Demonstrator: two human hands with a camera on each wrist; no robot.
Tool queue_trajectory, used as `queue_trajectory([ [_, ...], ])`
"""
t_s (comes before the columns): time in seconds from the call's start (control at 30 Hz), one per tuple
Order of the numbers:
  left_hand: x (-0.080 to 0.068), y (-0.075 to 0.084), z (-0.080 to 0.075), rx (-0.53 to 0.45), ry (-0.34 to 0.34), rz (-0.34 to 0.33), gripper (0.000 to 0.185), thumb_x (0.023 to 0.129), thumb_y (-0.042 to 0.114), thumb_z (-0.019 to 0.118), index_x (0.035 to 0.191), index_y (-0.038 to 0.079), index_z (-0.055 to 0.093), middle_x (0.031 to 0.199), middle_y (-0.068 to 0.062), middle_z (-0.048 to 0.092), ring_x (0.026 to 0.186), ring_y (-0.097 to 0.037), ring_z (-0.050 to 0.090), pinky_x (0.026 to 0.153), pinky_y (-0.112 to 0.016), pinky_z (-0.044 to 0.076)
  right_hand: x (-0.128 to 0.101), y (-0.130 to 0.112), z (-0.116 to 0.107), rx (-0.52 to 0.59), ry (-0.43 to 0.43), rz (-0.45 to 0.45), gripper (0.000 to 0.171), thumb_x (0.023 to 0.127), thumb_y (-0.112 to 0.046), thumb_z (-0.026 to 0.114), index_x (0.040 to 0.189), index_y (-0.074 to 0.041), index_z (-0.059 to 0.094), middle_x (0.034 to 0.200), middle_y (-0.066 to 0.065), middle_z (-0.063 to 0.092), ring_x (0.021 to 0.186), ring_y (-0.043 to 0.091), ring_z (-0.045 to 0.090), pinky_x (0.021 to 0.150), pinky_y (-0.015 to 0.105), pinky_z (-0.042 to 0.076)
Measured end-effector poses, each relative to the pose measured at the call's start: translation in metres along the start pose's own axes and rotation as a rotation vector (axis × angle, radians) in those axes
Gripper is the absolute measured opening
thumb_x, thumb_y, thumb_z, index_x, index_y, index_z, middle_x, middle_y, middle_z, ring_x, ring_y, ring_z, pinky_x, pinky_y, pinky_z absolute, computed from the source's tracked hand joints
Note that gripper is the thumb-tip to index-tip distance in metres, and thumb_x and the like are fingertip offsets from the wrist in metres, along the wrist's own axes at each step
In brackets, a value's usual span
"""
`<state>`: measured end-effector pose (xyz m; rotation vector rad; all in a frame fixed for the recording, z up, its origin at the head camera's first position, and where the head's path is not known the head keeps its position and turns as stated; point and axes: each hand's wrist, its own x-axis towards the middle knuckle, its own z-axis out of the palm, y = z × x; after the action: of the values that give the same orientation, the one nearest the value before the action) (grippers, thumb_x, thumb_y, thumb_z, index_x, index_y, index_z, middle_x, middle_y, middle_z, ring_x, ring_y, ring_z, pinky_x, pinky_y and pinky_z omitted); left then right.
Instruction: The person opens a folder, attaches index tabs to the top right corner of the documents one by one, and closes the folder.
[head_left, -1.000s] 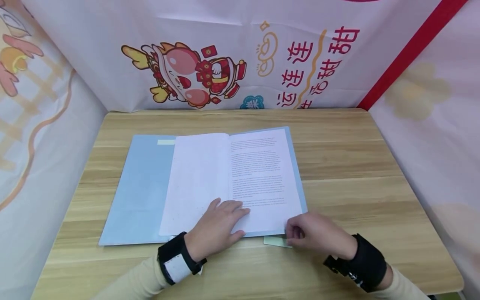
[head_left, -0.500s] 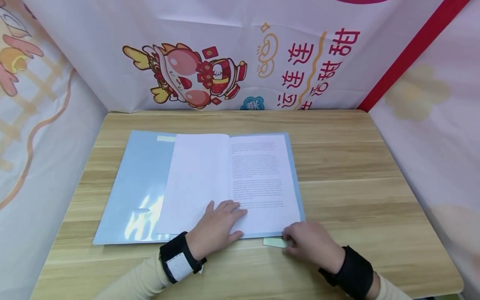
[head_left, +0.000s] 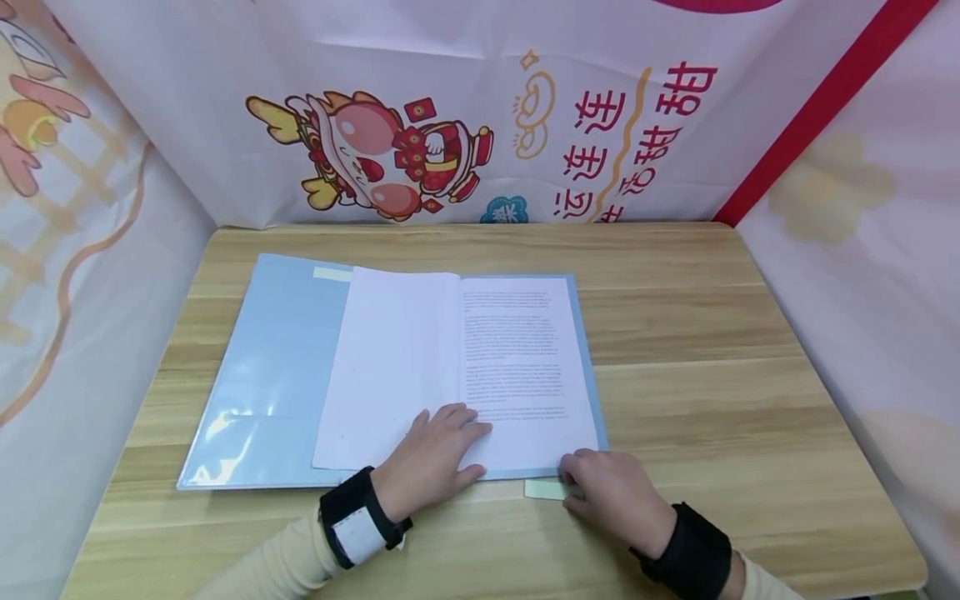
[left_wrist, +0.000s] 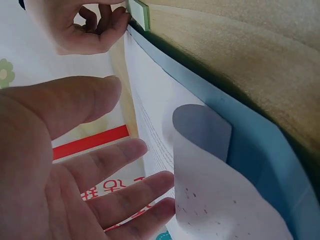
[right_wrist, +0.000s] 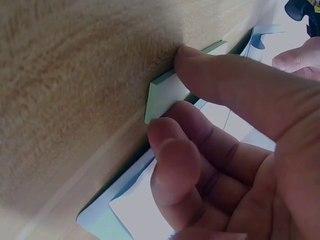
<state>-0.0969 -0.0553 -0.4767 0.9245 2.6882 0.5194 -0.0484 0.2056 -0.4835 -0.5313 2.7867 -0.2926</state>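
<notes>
A light blue folder (head_left: 277, 350) lies spread on the wooden table. Loose at its outer edge, a white left page (head_left: 390, 358) curls at its lower corner in the left wrist view, beside a printed right page (head_left: 517, 350). My left hand (head_left: 431, 454) rests with spread fingers over the lower part of the pages. A pale green sticky-note pad (head_left: 545, 489) pokes out from the folder's near edge. My right hand (head_left: 615, 496) pinches this pad, its thumb (right_wrist: 215, 75) on one edge and curled fingers on the other; the hand covers the pad's right end in the head view.
A pale label strip (head_left: 332, 274) is on the left cover's top edge. The wooden tabletop (head_left: 712, 367) extends right of the folder. Printed cloth (head_left: 420, 50) hangs behind the table, with cloth walls on both sides.
The folder has turned slightly clockwise, its left cover's top shifting away and its right top corner coming nearer. My right hand has moved a little left and toward me; the left hand hardly moves.
</notes>
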Motion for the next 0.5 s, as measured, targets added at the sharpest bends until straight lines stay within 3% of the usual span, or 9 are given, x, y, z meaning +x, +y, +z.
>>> queue_trajectory([
  [0.5, 0.0000, -0.0011, 0.0012, 0.016, -0.003, 0.011, 0.048, 0.092, 0.035, 0.076, 0.133, 0.010, 0.067, 0.138, -0.013, 0.061, 0.136, -0.034, 0.048, 0.105, -0.066, 0.038, -0.0019, 0.0008, -0.0015, 0.033, 0.000, -0.010, 0.033, 0.072, -0.019, 0.089, 0.068, -0.020, 0.056, 0.065, -0.012, 0.046, 0.055, 0.006, 0.040, 0.050, 0.024, 0.034],
])
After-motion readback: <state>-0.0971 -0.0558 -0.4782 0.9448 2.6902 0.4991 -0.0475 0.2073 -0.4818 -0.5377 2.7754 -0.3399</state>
